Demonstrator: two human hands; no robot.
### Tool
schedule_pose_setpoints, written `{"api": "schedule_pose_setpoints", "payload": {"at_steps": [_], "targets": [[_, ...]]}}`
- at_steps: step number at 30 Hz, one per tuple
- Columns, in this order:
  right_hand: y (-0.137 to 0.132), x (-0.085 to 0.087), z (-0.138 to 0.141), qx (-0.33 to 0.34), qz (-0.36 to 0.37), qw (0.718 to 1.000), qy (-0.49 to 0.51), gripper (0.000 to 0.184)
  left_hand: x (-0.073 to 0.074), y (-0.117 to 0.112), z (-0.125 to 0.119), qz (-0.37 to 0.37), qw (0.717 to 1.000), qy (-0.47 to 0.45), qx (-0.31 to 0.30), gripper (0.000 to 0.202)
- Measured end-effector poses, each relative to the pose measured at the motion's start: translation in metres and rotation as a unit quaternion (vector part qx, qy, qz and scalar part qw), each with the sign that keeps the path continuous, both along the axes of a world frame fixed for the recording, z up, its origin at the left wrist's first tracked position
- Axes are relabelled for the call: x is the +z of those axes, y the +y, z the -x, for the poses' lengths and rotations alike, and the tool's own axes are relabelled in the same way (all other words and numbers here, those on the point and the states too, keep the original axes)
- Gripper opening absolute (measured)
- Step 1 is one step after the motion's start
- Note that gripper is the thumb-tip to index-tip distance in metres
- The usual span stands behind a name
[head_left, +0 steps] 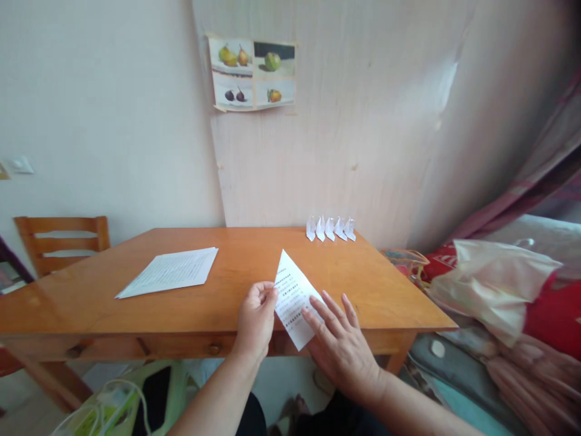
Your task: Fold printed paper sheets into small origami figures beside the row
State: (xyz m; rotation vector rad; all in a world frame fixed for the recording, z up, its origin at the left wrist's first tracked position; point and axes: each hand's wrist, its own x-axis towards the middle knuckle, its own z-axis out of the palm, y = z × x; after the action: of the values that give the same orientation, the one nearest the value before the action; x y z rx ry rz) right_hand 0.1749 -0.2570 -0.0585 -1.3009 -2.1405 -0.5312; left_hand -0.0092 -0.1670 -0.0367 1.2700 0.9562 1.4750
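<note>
A folded sheet of printed paper (293, 303), kite-shaped with a sharp point at the top, is held up over the front edge of the table. My left hand (256, 318) is closed, pinching the paper's left edge between thumb and fingers. On the right edge, my right hand (345, 345) has its index finger across the printed face, with the other fingers loosely spread. Its thumb is hidden, apparently behind the paper. Several small folded paper pieces (330, 229) stand in a row at the table's back right.
A stack of printed sheets (170, 271) lies on the left of the wooden table (245, 260). Beyond the left end is a wooden chair (66, 233). Bags (494, 284) are piled at the right. Below the table's left front, a green stool (177, 393) holds a dark object and cables.
</note>
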Motion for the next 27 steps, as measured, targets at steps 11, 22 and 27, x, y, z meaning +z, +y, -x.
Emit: {"api": "schedule_pose_setpoints", "payload": {"at_steps": [11,22,27], "targets": [[0.013,0.002,-0.009,0.038,0.082,0.996,0.018,0.047,-0.003,0.008,0.037,-0.121,0.922,0.365,-0.032,0.017],[0.012,0.008,-0.015,0.059,0.141,0.988,0.022,0.05,0.001,0.008,0.05,-0.257,0.831,0.489,-0.075,0.019],[0.018,0.016,-0.019,0.055,0.159,0.985,0.038,0.041,0.002,0.009,0.046,-0.255,0.811,0.525,-0.044,0.017]]}}
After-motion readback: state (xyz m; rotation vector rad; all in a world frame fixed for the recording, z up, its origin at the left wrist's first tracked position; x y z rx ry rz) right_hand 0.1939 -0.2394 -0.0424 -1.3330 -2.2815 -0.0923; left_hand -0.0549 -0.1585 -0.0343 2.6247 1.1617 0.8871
